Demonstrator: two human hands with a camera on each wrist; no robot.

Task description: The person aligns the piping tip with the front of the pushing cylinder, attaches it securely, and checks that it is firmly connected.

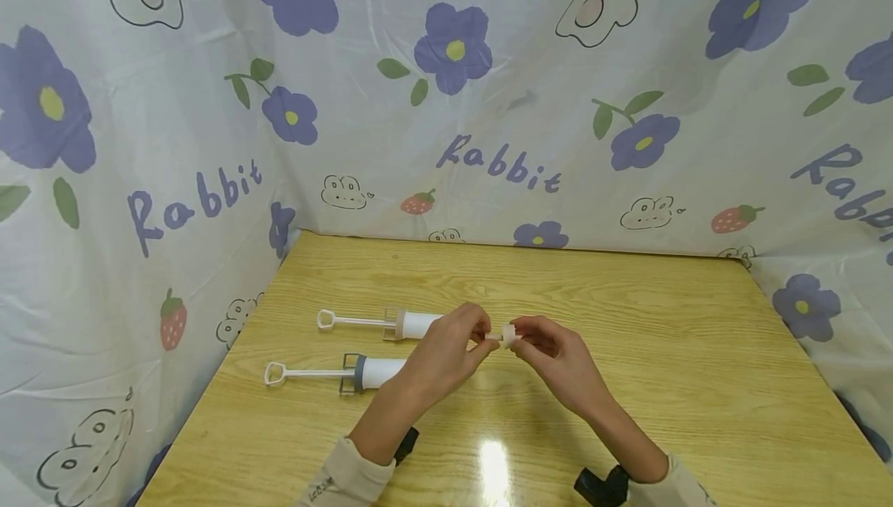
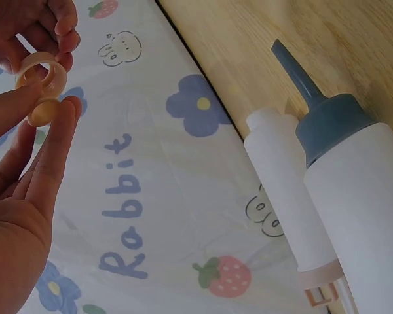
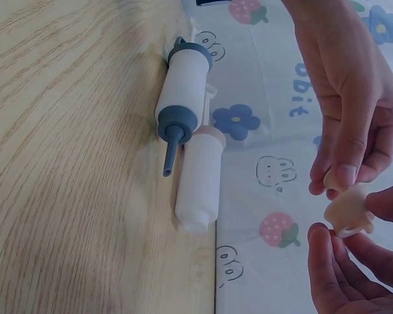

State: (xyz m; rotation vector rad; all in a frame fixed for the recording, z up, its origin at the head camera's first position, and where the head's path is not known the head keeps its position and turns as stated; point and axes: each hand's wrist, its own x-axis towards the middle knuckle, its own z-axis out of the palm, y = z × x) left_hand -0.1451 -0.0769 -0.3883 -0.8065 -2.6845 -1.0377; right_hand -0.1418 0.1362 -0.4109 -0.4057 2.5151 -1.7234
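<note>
My left hand (image 1: 443, 356) pinches a small cream nozzle piece (image 2: 44, 113) with a rounded end between thumb and fingertips. Facing it, my right hand (image 1: 561, 363) grips a cream ring-shaped cap (image 3: 349, 208) by its sides. The cap's hollow opening shows in the left wrist view, close against the small piece; whether the two are joined I cannot tell. Beyond my left hand lies a white syringe-like tube (image 3: 198, 173) with a beige collar and a bare narrow neck. Nearer me lies a second white tube (image 3: 183, 85) with a blue-grey collar and a blue-grey nozzle cap (image 2: 334, 124).
Both tubes lie on the wooden table (image 1: 663, 321), their white plunger handles (image 1: 275, 374) pointing left. A patterned cloth (image 1: 391, 119) hangs behind the table and along its sides. Light glares off the table near the front.
</note>
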